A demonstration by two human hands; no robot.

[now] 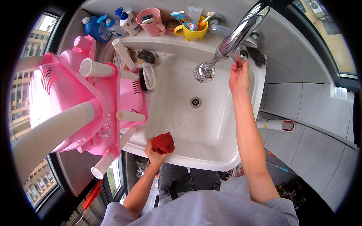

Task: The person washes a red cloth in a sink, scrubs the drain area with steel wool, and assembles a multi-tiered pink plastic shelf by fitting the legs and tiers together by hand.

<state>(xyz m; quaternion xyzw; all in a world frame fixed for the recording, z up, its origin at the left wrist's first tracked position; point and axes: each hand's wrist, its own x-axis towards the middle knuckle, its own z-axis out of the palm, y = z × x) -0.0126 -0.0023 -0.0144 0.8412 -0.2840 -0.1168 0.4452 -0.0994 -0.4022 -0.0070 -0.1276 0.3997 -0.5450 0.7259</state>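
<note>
My left hand (152,153) is closed around a bunched red cloth (163,143) above the sink's near left edge. My right hand (240,78) reaches to the back right of the sink. Its fingers and thumb are at the chrome faucet handle (244,55), and the fingertips are partly hidden there. The thick chrome spout (241,32) arches over the basin, and no water shows below its nozzle (204,74). Beneath both hands lies the white sink (181,128), with a round drain (195,102) in its floor.
Pink plastic basins on a rack with white tubes (109,101) crowd the left side. Brushes (147,77) lie at the basin's left. Along the back ledge stand pump bottles (128,22), a pink cup (149,22) and a yellow mug (191,34). A dark scrubber (256,57) sits by the faucet.
</note>
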